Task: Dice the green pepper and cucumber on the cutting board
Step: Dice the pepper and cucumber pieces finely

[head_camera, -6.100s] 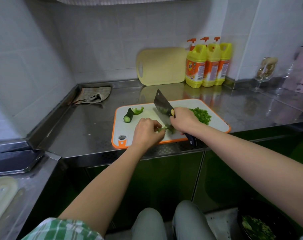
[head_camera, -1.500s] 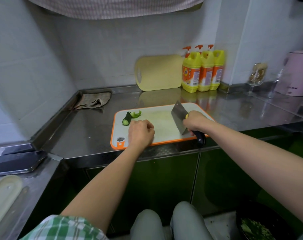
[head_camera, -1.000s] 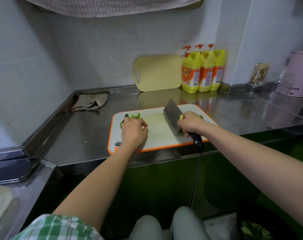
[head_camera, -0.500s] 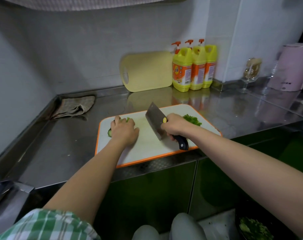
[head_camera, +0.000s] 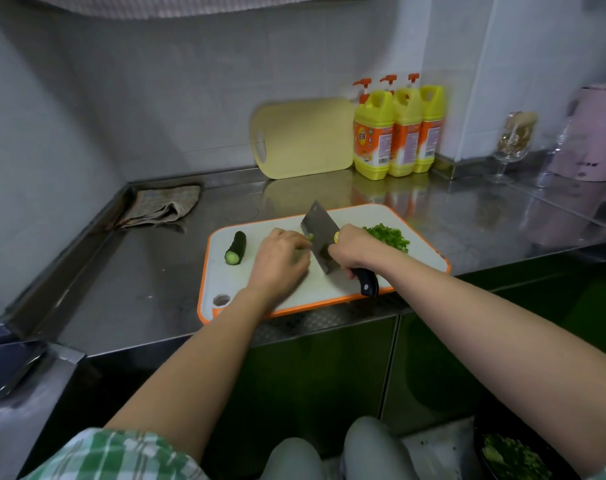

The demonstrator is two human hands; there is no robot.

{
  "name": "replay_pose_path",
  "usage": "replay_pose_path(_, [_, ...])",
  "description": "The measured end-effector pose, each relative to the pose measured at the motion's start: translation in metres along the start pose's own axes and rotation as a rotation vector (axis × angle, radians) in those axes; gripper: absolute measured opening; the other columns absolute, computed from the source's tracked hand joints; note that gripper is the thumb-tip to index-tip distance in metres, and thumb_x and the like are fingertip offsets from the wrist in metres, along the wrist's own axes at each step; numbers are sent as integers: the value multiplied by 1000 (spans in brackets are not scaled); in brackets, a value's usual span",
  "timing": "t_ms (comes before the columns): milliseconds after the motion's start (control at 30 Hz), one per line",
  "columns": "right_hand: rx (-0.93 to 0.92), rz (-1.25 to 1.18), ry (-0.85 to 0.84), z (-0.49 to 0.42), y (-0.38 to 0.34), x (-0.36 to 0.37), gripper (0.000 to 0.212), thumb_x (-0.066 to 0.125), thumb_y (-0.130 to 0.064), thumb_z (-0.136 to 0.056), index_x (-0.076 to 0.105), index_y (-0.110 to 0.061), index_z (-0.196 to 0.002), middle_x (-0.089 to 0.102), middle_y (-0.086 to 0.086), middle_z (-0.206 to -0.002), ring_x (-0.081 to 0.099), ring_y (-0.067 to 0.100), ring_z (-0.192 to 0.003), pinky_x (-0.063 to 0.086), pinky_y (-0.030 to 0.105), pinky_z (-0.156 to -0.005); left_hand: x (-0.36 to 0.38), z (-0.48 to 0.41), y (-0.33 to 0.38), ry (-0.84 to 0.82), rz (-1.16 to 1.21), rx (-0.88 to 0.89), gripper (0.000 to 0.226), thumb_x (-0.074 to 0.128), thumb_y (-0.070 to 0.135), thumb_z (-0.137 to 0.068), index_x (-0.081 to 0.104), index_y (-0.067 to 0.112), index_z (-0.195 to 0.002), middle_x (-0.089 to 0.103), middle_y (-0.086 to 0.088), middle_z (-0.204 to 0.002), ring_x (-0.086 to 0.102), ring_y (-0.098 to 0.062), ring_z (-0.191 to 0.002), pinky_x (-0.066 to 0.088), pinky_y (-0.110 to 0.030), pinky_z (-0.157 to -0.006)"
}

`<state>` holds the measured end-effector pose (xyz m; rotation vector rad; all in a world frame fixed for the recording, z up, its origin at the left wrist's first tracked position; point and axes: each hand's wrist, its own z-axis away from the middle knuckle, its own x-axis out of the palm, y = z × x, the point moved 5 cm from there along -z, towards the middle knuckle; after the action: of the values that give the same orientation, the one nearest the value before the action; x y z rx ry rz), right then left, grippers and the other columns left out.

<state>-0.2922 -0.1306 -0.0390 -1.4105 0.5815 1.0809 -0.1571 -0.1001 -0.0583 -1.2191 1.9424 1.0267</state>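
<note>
On the steel surface, a white cutting board with an orange rim lies close to the front edge. Near its middle, the left hand rests knuckles up, its fingers curled down over a small green pepper piece, of which only a bright tip shows at the fingertips. Just beside that tip stands the blade of a cleaver, tilted, its edge down on the board. The right hand grips the cleaver where blade meets handle, fingers wrapped tight, and the black end of the handle sticks out toward the board's front rim. Behind the right hand, a pile of diced pepper sits on the far right part of the board. A short length of cucumber, dark-skinned with its pale cut face toward the camera, lies alone on the left part of the board, apart from both hands.

Against the back wall lean a pale yellow board and three yellow pump bottles. A crumpled cloth lies in the far left corner. A stemmed glass and a pink appliance stand at the right.
</note>
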Motion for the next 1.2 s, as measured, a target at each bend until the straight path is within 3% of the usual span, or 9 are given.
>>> replay_pose_path(167, [-3, 48, -11, 14, 1, -1, 10, 51, 7, -82, 54, 5, -73, 55, 15, -50, 56, 27, -50, 53, 35, -61, 1, 23, 19, -60, 130, 17, 20, 65, 13, -80, 72, 17, -98, 70, 0, -101, 57, -20, -97, 37, -20, -79])
replay_pose_path(333, [-7, 86, -26, 30, 5, -1, 5, 54, 5, -84, 58, 7, -85, 59, 15, -57, 61, 31, -60, 57, 40, -71, -12, 37, 29, 25, 184, 26, 33, 63, 1, -66, 61, 14, -97, 62, -3, -98, 53, -25, -96, 42, -34, -79])
replay_pose_path(400, [-11, 81, -24, 35, 5, -1, 6, 55, 4, -83, 59, 7, -85, 58, 15, -58, 58, 30, -59, 57, 39, -72, -13, 40, 23, 81, 97, -78, 37, 65, 7, -69, 60, 13, -105, 59, -5, -105, 51, -26, -101, 40, -36, -83])
replay_pose_path(533, [-1, 37, -28, 42, 9, -1, 17, 47, 0, -88, 56, 6, -74, 56, 12, -45, 57, 27, -50, 55, 33, -65, -2, 41, 10, 10, 31, -311, 42, 64, 30, -82, 59, 17, -122, 61, -5, -113, 49, -27, -109, 39, -36, -90])
replay_pose_path(633, [22, -17, -20, 42, 15, 1, 24, 40, -2, -89, 49, 4, -68, 51, 8, -32, 54, 23, -40, 52, 28, -58, 3, 38, 9, -21, 50, -329, 37, 62, 39, -84, 67, 22, -116, 67, -2, -105, 54, -25, -103, 46, -36, -86])
replay_pose_path(733, [2, -46, -7, 41, 17, 1, 25, 39, -3, -89, 51, 0, -68, 52, 9, -36, 54, 25, -41, 49, 27, -55, 4, 35, 9, -11, 70, -348, 36, 61, 45, -83, 69, 25, -111, 69, 1, -101, 58, -23, -99, 49, -39, -85])
replay_pose_path(900, [-38, -9, 5, 41, 17, 0, 19, 42, -6, -89, 52, -2, -73, 61, 19, -63, 57, 27, -46, 41, 24, -44, 2, 37, 15, 46, 108, -278, 18, 67, 36, -82, 72, 29, -97, 63, 1, -101, 55, -20, -96, 47, -38, -82])
replay_pose_path(1033, [-73, 7, 57, 42, 13, -9, 21, 45, -7, -89, 51, -5, -69, 60, 16, -60, 56, 26, -47, 44, 25, -47, 2, 39, 22, 111, 39, -124, 5, 74, 19, -79, 76, 16, -81, 66, -1, -99, 54, -23, -93, 42, -32, -76])
replay_pose_path(1200, [-110, -10, 77, 49, 5, -26, 11, 43, -10, -92, 48, -5, -84, 60, 18, -69, 55, 22, -42, 38, 20, -40, 3, 43, 29, 130, -43, -13, 7, 73, 12, -78, 77, 9, -82, 67, -7, -92, 59, -28, -84, 49, -37, -73])
